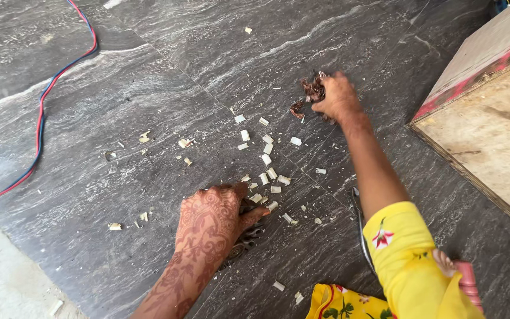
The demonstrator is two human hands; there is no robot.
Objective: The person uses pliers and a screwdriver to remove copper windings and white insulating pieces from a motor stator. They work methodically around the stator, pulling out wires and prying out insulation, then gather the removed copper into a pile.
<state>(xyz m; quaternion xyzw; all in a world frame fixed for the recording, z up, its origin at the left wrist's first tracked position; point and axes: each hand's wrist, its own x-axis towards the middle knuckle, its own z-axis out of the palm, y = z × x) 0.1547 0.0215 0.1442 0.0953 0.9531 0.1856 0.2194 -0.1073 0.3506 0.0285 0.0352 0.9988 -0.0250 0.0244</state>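
Note:
My left hand point(213, 221), patterned with henna, rests palm down on the dark stone floor point(149, 77), fingers curled over something dark that I cannot make out. Pale cut pieces point(267, 159) lie scattered just beyond its fingertips. My right hand point(337, 97) reaches further out and grips a clump of brown peel scraps point(309, 94) against the floor. A yellow flowered sleeve point(405, 260) covers my right upper arm.
A red and blue cable point(42, 106) snakes along the floor at the left. A wooden board with a red edge point(485, 112) stands at the right. A curved metal blade point(358, 218) lies under my right arm. A pale rough patch point(7, 277) is at the lower left.

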